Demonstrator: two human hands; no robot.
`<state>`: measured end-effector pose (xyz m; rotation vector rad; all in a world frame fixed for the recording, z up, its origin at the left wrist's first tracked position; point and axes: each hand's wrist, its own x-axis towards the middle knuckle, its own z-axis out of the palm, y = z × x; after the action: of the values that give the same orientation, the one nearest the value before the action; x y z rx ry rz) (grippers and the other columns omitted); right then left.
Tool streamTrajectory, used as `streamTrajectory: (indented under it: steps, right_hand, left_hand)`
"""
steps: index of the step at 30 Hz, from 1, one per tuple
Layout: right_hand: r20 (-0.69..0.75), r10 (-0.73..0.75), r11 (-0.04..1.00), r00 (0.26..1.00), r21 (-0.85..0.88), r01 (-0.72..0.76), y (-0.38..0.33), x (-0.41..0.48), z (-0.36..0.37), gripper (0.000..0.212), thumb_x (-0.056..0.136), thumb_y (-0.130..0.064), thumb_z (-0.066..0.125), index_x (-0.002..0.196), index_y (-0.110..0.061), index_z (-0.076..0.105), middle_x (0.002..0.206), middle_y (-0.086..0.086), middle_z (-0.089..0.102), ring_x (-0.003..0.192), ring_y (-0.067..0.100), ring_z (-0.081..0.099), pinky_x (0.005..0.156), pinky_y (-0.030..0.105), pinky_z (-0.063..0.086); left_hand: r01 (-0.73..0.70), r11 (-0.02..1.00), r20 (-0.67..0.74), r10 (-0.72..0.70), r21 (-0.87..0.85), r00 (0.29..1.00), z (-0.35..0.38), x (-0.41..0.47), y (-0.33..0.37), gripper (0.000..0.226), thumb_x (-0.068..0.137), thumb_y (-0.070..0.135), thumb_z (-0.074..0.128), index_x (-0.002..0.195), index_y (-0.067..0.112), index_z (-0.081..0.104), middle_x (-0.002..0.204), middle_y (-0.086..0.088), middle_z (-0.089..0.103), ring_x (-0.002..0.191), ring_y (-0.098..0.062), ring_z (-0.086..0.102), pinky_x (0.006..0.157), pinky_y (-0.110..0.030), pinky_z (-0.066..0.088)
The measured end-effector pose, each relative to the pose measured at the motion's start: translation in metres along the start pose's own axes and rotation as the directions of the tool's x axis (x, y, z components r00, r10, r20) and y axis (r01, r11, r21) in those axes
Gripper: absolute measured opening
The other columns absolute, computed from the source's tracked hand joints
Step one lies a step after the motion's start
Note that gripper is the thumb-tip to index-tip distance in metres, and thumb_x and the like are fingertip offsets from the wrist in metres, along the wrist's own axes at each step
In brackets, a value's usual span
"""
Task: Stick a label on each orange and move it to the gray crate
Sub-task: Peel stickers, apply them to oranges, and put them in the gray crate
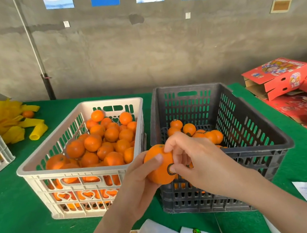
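On the green counter (13, 221), white crate (88, 172) heaped, gray crate (235, 114) barely started: your left grip (139, 181) clasps an orange (158, 168) over their near rims, your right grip (197, 168) pinching it, thumb on its label (170, 169).

One head-worn view, close in.
It looks forward and down onto the gray crate (236, 118), concrete wall (158, 50) rising behind it.

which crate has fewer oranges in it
The gray crate on the right: just a few oranges on its floor, while the white crate is piled high.
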<state>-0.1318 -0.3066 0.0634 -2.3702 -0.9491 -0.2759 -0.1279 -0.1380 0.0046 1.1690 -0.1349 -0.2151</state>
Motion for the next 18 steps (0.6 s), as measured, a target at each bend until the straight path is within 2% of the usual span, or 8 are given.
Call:
streamTrajectory:
  steps: [4,8,10,12,13,14,16,18]
  right_hand:
    - [-0.061,0.067,0.994,0.996,-0.08,-0.072,0.003,0.0,0.001,0.049,0.079,-0.042,0.071,0.115,-0.035,0.039,0.098,-0.024,0.036,0.091,-0.005,0.04,0.071,0.014,0.038]
    - [0.024,0.034,0.989,0.999,0.146,-0.037,0.0,-0.008,0.021,0.074,0.079,-0.042,0.07,0.136,-0.047,0.023,0.137,-0.029,0.022,0.123,-0.016,0.027,0.095,0.006,0.033]
    - [0.043,0.035,0.985,0.998,0.169,-0.042,0.001,-0.008,0.032,0.082,0.078,-0.041,0.07,0.135,-0.057,0.013,0.139,-0.037,0.011,0.124,-0.022,0.016,0.095,-0.001,0.025]
    - [-0.027,0.032,0.987,0.999,0.157,-0.028,0.01,0.004,0.03,0.078,0.076,-0.035,0.072,0.13,-0.056,0.02,0.134,-0.034,0.02,0.123,-0.017,0.024,0.093,0.0,0.028]
    - [-0.074,0.042,0.986,0.996,0.164,-0.029,0.019,0.014,0.023,0.075,0.073,-0.033,0.073,0.127,-0.053,0.025,0.13,-0.029,0.027,0.121,-0.014,0.03,0.093,0.001,0.031]
    - [-0.115,0.07,0.984,0.991,0.17,-0.05,0.029,0.028,0.015,0.075,0.07,-0.032,0.074,0.125,-0.052,0.028,0.127,-0.026,0.032,0.118,-0.011,0.034,0.09,0.002,0.033]
    - [-0.173,0.18,0.975,0.968,0.165,-0.151,0.059,0.062,-0.003,0.082,0.065,-0.031,0.078,0.129,-0.045,0.029,0.122,-0.021,0.036,0.108,-0.009,0.04,0.079,0.003,0.035]
    - [-0.159,0.343,0.937,0.926,0.121,-0.326,0.1,0.102,-0.015,0.085,0.065,-0.026,0.08,0.135,-0.028,0.031,0.122,-0.009,0.04,0.104,0.002,0.041,0.075,0.012,0.032]
  left_hand:
    - [0.029,0.999,0.002,-0.029,-0.012,1.0,-0.006,-0.002,0.003,0.049,0.068,0.03,0.072,0.114,0.015,0.065,0.113,-0.017,0.066,0.096,-0.027,0.066,0.077,-0.034,0.055]
    - [0.026,0.999,0.079,-0.023,-0.038,0.997,-0.013,0.001,-0.003,0.064,0.053,0.048,0.086,0.109,0.02,0.07,0.114,-0.019,0.066,0.103,-0.031,0.065,0.078,-0.037,0.056]
    - [0.016,0.997,0.083,-0.01,-0.073,0.996,-0.012,0.009,-0.006,0.06,0.059,0.053,0.083,0.11,0.024,0.07,0.116,-0.016,0.066,0.109,-0.033,0.064,0.083,-0.043,0.056]
    - [-0.001,0.995,0.038,0.005,-0.098,0.999,-0.007,0.026,-0.001,0.053,0.07,0.064,0.067,0.107,0.027,0.072,0.112,-0.011,0.07,0.106,-0.029,0.066,0.078,-0.039,0.057]
    - [-0.042,0.995,-0.01,0.041,-0.086,0.999,-0.007,0.038,0.002,0.06,0.072,0.067,0.056,0.109,0.023,0.071,0.109,-0.01,0.071,0.103,-0.027,0.068,0.075,-0.036,0.058]
    - [-0.102,0.995,-0.06,0.102,-0.007,0.993,-0.005,0.053,0.005,0.065,0.077,0.067,0.05,0.114,0.017,0.067,0.104,-0.009,0.072,0.099,-0.025,0.069,0.072,-0.034,0.058]
    - [-0.214,0.919,-0.117,0.265,0.331,0.957,0.001,0.086,0.013,0.054,0.095,0.054,0.043,0.117,0.008,0.058,0.094,-0.009,0.071,0.089,-0.028,0.068,0.073,-0.035,0.055]
    - [-0.226,0.672,-0.064,0.378,0.705,0.924,0.004,0.118,0.011,0.029,0.099,0.025,0.044,0.118,0.005,0.055,0.091,-0.004,0.063,0.087,-0.03,0.063,0.073,-0.03,0.045]
